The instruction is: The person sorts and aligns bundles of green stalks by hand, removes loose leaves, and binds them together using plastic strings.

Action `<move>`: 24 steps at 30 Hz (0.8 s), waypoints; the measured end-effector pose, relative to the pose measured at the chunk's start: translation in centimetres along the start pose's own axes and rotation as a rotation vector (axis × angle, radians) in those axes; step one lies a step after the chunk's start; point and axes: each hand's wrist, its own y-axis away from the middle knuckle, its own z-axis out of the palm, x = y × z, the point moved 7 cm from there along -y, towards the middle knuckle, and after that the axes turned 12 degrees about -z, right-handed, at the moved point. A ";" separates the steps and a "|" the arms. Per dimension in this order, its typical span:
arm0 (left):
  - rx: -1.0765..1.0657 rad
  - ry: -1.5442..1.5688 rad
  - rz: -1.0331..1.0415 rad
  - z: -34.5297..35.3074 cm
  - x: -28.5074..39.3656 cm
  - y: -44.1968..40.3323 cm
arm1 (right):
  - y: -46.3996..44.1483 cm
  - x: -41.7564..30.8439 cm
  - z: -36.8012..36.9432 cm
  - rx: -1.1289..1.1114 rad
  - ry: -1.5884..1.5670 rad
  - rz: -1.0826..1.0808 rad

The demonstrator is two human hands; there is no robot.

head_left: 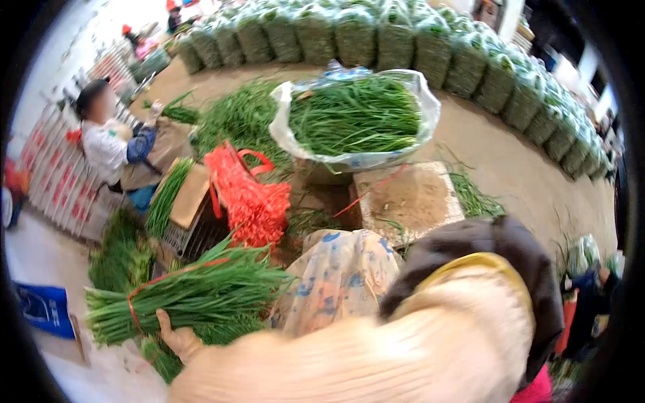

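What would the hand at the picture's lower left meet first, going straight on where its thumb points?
Likely the green leafy bundle, near its red band. The hand looks up against it, though actual contact is hard to judge here.

Tall, full sacks (pixel 355 39) curve across the back of the brown floor (pixel 531 181). At left, a person in a white top (pixel 106 149) sits before a pale, red-marked stack (pixel 60 181); a blue printed item (pixel 44 309) lies near the left edge.
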 end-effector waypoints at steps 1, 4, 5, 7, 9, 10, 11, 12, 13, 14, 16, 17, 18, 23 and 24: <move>0.012 0.009 -0.003 -0.4 0.0 0.3 | -0.2 0.1 0.3 -0.007 -0.006 -0.008; 0.031 0.037 0.005 -0.9 0.4 1.1 | -0.3 0.4 0.7 -0.018 -0.004 -0.023; 0.045 0.048 0.027 -1.5 0.8 1.5 | -0.4 0.4 0.8 -0.023 -0.003 -0.027; 0.099 0.015 0.056 -3.9 1.1 1.1 | -0.9 0.2 1.2 -0.036 -0.012 -0.046; 0.067 -0.034 0.028 -4.2 0.6 0.6 | -1.1 0.2 1.5 -0.048 -0.023 -0.052; 0.055 -0.044 0.001 -4.0 0.5 0.9 | -1.2 0.4 1.4 -0.041 -0.027 -0.053; 0.034 -0.019 -0.017 -3.5 0.3 0.9 | -1.1 0.4 1.3 -0.038 -0.030 -0.060; 0.013 0.006 -0.035 -3.1 0.0 0.9 | -1.1 0.3 1.4 -0.040 -0.033 -0.063; 0.005 0.016 -0.041 -2.9 -0.2 0.6 | -1.0 0.3 1.4 -0.041 -0.035 -0.057; 0.002 0.020 -0.050 -2.6 -0.6 0.5 | -0.8 0.3 1.4 -0.042 -0.037 -0.051; 0.007 0.007 -0.056 -2.4 -1.0 0.1 | -0.2 0.3 1.1 -0.028 -0.035 -0.026; 0.014 -0.002 -0.062 -2.4 -1.2 0.0 | 0.0 0.3 1.0 -0.022 -0.034 -0.020; 0.017 -0.009 -0.062 -2.3 -1.3 -0.2 | -0.1 0.4 1.2 -0.017 -0.030 -0.022; 0.033 -0.033 -0.069 -2.5 -1.3 -0.5 | 0.1 0.5 1.1 0.004 -0.030 -0.008; 0.027 -0.027 -0.076 -2.8 -1.5 -0.6 | 0.0 0.7 1.0 0.008 -0.032 -0.019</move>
